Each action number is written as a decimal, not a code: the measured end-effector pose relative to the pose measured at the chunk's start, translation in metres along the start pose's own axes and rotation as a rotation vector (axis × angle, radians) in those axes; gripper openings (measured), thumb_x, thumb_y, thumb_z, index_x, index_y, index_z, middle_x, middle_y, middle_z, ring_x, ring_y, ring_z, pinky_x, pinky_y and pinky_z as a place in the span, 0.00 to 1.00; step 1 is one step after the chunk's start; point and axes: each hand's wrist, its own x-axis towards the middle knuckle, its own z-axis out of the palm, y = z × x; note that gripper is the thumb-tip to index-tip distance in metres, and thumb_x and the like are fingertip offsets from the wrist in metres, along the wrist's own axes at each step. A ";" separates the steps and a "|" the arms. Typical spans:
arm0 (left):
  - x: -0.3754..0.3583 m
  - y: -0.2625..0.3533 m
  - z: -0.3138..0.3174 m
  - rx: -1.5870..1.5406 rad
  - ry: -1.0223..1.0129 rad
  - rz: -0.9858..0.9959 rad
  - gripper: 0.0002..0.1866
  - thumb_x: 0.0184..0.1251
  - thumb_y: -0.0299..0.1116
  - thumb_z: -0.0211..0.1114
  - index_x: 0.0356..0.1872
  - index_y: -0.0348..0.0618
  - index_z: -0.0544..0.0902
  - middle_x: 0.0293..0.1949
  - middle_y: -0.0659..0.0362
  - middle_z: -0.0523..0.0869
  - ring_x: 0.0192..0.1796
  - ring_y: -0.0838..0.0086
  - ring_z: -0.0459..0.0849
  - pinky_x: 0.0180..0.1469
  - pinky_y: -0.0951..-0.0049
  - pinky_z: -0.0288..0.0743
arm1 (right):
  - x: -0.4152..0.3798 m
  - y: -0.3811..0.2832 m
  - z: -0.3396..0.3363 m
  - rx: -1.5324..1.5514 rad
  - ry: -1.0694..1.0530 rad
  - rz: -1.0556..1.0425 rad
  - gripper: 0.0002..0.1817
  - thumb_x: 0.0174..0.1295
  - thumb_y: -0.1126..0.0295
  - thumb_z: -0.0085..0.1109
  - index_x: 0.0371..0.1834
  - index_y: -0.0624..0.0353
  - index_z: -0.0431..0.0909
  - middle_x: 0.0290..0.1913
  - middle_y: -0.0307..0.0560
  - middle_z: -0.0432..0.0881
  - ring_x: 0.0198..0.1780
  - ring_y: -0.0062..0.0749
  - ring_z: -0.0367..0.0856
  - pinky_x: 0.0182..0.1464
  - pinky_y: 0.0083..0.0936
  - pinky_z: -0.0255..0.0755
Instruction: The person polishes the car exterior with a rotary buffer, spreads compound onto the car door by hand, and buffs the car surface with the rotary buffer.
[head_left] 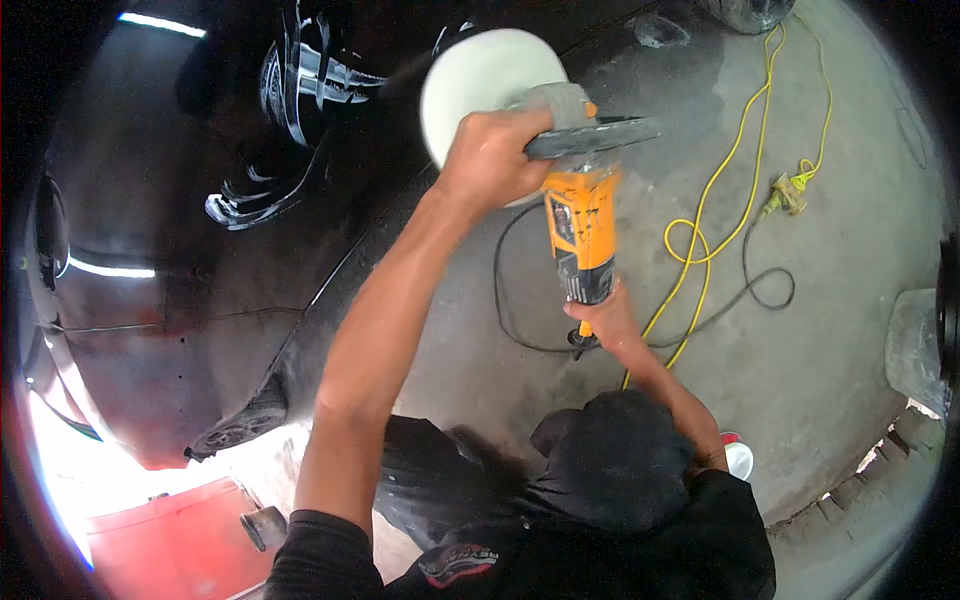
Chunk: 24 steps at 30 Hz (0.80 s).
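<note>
An orange and black power polisher point(585, 215) is held between my two hands, its round white pad point(490, 85) right at the shiny black car body point(230, 270). My left hand point(490, 155) is closed around the front handle beside the pad, with part of that grip hidden behind the fingers. Lower down, my right hand point(608, 315) wraps around the rear end of the tool, near where its cord comes out. White streaks of polish point(310, 75) mark the black paint left of the pad.
A black power cord point(500, 290) loops over the grey floor to a plug connection point(787, 193) with a yellow extension cord point(740, 160). A grey container point(912, 340) stands at right. Something red point(170, 540) is at lower left.
</note>
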 end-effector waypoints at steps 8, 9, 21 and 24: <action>-0.125 0.018 -0.067 0.134 -0.024 -0.080 0.11 0.39 0.22 0.70 0.29 0.40 0.83 0.25 0.53 0.84 0.27 0.57 0.84 0.30 0.61 0.78 | -0.033 0.050 0.054 -0.103 -0.226 -0.055 0.47 0.42 0.71 0.80 0.68 0.65 0.64 0.55 0.51 0.81 0.59 0.37 0.81 0.63 0.34 0.73; -0.134 0.022 -0.071 0.135 -0.019 -0.111 0.10 0.40 0.21 0.69 0.28 0.40 0.82 0.24 0.53 0.84 0.26 0.58 0.84 0.30 0.62 0.78 | -0.035 0.055 0.059 -0.086 -0.248 -0.061 0.47 0.42 0.71 0.80 0.68 0.65 0.64 0.55 0.51 0.81 0.59 0.37 0.81 0.63 0.34 0.72; -0.046 0.009 -0.025 0.119 -0.044 0.008 0.10 0.42 0.23 0.72 0.30 0.40 0.84 0.24 0.50 0.84 0.26 0.55 0.85 0.30 0.63 0.78 | -0.018 0.031 0.031 0.111 -0.049 -0.100 0.40 0.40 0.74 0.79 0.61 0.65 0.70 0.50 0.46 0.82 0.52 0.32 0.81 0.58 0.31 0.74; 0.007 0.004 0.000 0.105 -0.047 0.043 0.12 0.42 0.24 0.73 0.32 0.41 0.84 0.26 0.50 0.85 0.29 0.54 0.86 0.32 0.62 0.79 | 0.007 0.023 0.006 0.107 -0.014 -0.084 0.43 0.41 0.76 0.77 0.64 0.71 0.66 0.50 0.50 0.83 0.51 0.35 0.82 0.57 0.32 0.75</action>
